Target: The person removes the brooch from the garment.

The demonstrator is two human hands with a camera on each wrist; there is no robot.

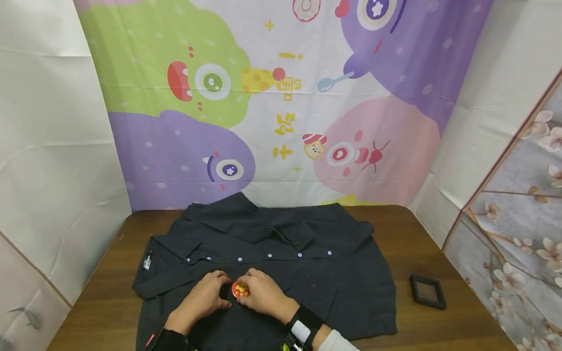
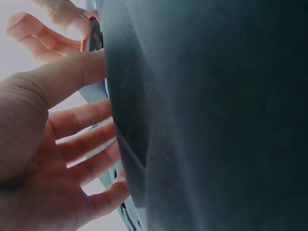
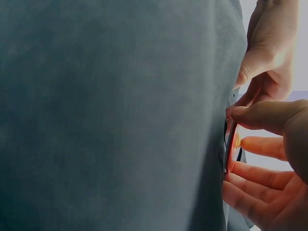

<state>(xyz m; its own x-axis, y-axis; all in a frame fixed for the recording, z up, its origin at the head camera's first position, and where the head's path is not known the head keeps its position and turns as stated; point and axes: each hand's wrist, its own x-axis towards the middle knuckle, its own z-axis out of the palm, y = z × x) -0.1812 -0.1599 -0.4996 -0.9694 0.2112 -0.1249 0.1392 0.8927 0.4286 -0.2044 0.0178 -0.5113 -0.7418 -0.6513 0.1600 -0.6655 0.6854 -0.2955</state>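
A dark button-up shirt (image 1: 351,287) lies spread across the table, a row of pale buttons running across it. On its front sits a small round badge (image 1: 237,290) with a red rim and a yellow-orange picture. My right hand (image 1: 263,294) pinches the badge by its edge, thumb (image 3: 260,117) on one side and fingers on the other; the index fingertip touches its face. Just left of the badge, my left hand (image 1: 204,298) rests its fingertips on the shirt. In the left wrist view those fingers (image 2: 82,118) are spread against the cloth, holding nothing.
A small black square frame (image 1: 428,291) lies on the wooden table (image 1: 465,321) to the right of the shirt. Behind the table hangs a cartoon-printed cloth (image 1: 281,190), with pale sheets at both sides.
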